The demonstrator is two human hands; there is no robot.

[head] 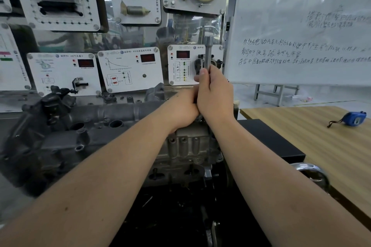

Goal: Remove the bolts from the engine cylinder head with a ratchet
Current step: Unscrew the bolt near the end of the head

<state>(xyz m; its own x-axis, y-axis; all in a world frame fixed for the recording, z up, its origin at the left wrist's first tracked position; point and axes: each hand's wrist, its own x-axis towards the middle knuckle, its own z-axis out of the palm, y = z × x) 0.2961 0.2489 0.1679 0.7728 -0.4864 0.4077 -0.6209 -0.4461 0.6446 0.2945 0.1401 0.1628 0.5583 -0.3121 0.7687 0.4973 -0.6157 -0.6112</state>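
1. Grey steel ratchet handle: long axis close to vertical, its upper end rising above both hands; its lower end and the bolt it drives are hidden behind the hands.
2. Right hand: fingers curled and clamped round the handle's lower part, thumb side uppermost.
3. Left hand: pressed against the right hand from the left, fingers curled toward the handle (whether they actually grip it cannot be told).
4. Grey cast-metal engine cylinder head: lies long from left to right directly below the hands, which work at its right end.
5. Judgement: both hands are equally near; the coming swing must turn the upright handle about its hidden lower end.
6. Blue tape measure: on the wooden tabletop, well apart.
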